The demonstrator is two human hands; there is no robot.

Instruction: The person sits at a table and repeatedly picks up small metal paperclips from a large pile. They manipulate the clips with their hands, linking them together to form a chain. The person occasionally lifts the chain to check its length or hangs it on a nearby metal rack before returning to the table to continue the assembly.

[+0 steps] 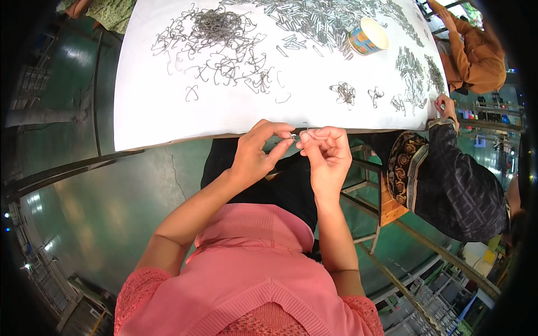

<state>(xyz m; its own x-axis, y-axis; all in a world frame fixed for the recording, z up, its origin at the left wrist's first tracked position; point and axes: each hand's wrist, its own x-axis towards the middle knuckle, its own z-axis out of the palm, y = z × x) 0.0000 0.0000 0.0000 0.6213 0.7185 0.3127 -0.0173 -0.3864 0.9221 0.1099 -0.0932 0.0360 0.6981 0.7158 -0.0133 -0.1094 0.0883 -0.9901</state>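
At the near edge of the white tabletop, my two hands meet with the fingertips almost touching. My right hand (329, 157) is closed in a pinch on a thin bent wire hook (306, 125), whose tip sticks up above the fingers. Thumb and forefinger of my left hand (251, 152) close on a small shiny metal piece (293, 136) next to the hook; whether the two parts are joined is too small to tell. Beyond my hands lie a large pile of dark wire hooks (219, 29) and a spread of small silvery metal strips (319, 23).
A colourful paper cup (364, 40) stands on the white table (168, 112) among the strips. Smaller heaps of parts (343, 94) lie nearer. To the right, a person in a patterned black sleeve (457, 179) reaches onto the table; another in orange (476, 56) sits farther back. A wooden stool (390, 201) stands at right.
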